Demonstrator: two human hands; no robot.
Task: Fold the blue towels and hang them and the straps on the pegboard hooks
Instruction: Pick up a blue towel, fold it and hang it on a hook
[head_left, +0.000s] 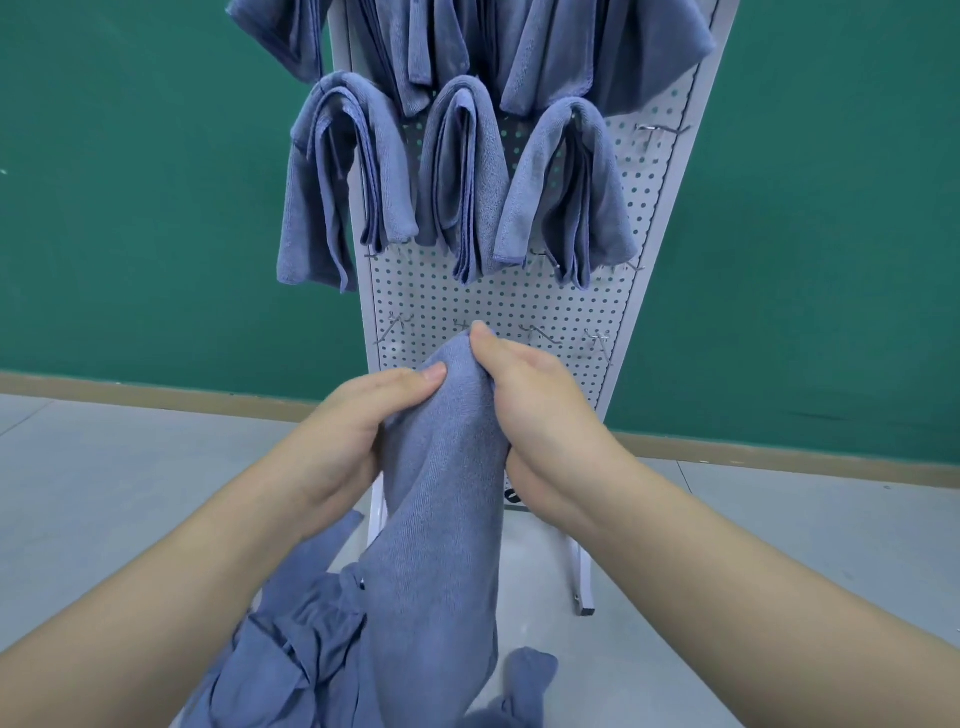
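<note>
We held a towel upright before the pegboard, our left hand at nine o'clock and right hand at three, fingers pinching its top. Folded towels hung at twelve. We saw no legible writing.

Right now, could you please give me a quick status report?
Both hands, left hand and right hand, gripping one towel. Raised toward bare hooks. Nothing blocking.

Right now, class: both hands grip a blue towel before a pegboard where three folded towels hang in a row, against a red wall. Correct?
Not quite. The wall is green, as the head view shows. Both hands, left and right, do grip the towel before the pegboard.
</note>
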